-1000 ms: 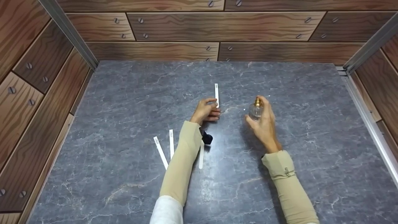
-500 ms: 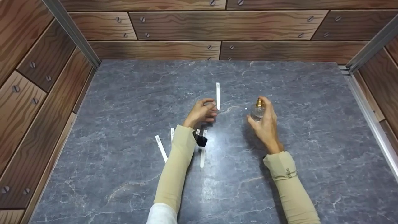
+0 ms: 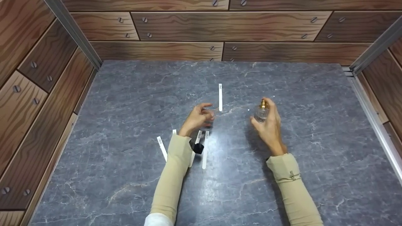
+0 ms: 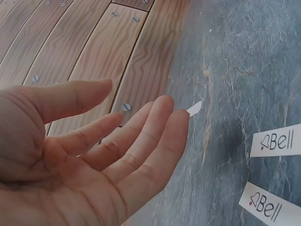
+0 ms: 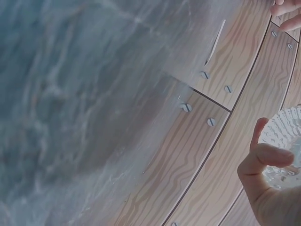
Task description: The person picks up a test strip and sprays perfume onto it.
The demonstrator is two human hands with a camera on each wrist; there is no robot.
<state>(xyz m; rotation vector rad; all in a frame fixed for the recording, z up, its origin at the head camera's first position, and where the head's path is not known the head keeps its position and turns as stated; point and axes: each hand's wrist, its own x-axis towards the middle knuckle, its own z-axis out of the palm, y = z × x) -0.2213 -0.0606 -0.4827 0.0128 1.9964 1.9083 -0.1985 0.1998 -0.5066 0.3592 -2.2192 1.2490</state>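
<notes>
My right hand [image 3: 269, 125] grips a ribbed clear glass perfume bottle [image 3: 261, 114] with a gold spray top, one finger up at the top. In the right wrist view the thumb curls against the glass bottle [image 5: 284, 141]. My left hand [image 3: 198, 116] holds nothing; its fingers are loosely bent, palm showing in the left wrist view. Just beyond it a white paper scent strip [image 3: 220, 97] lies on the table. Below the left wrist lie two more strips, one a white strip [image 3: 205, 150] and one a slanted strip [image 3: 199, 138] partly hidden by the wrist camera.
Farther left, a tilted white strip [image 3: 162, 148] and another strip [image 3: 174, 131] lie partly under the left sleeve. Strips near the left hand bear the print "Bell". The grey marbled table [image 3: 125, 103] is bordered by wood-patterned walls [image 3: 232, 26] and metal rails [image 3: 375, 103].
My left hand has drawn back toward the lower left, away from the far strip, uncovering that strip and those under the wrist. The right hand keeps the perfume bottle nearly in place.
</notes>
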